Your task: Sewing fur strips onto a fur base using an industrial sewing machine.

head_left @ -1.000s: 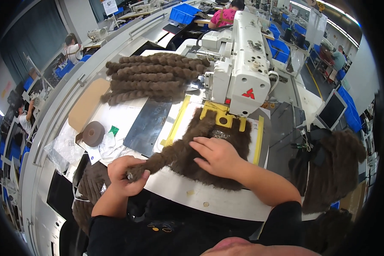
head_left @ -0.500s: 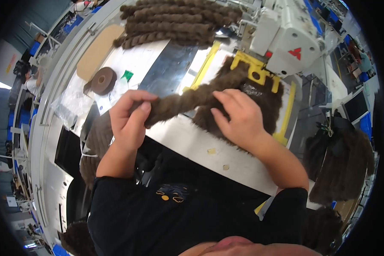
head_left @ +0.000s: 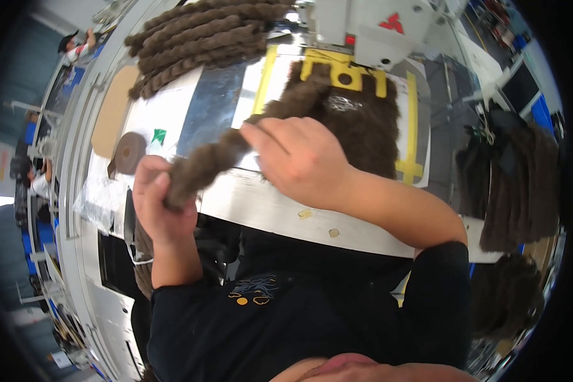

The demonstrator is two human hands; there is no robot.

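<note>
A long brown fur strip (head_left: 205, 164) runs slantwise from the yellow clamp plate (head_left: 360, 81) down toward the left. My left hand (head_left: 162, 210) pinches its loose near end between thumb and fingers. Farther along, my right hand (head_left: 307, 159) is closed on the strip's middle, with its thumb hidden beneath. Beyond the right hand lies a wider brown fur piece (head_left: 366, 137), its far edge under the yellow plate. Some shiny clear material (head_left: 344, 103) rests on that piece, close to the plate.
Above the plate hangs a white sewing machine head (head_left: 401, 38). Rolled fur strips (head_left: 204, 38) lie stacked at the far left, with a brown tape roll (head_left: 131, 153) and clear plastic bag (head_left: 99, 204) nearer. Fur pieces (head_left: 522, 184) hang at the right.
My right hand has slid left and nearer along the strip and closed on it. My left hand has moved down, bringing the strip's end nearer. The whole view has shifted.
</note>
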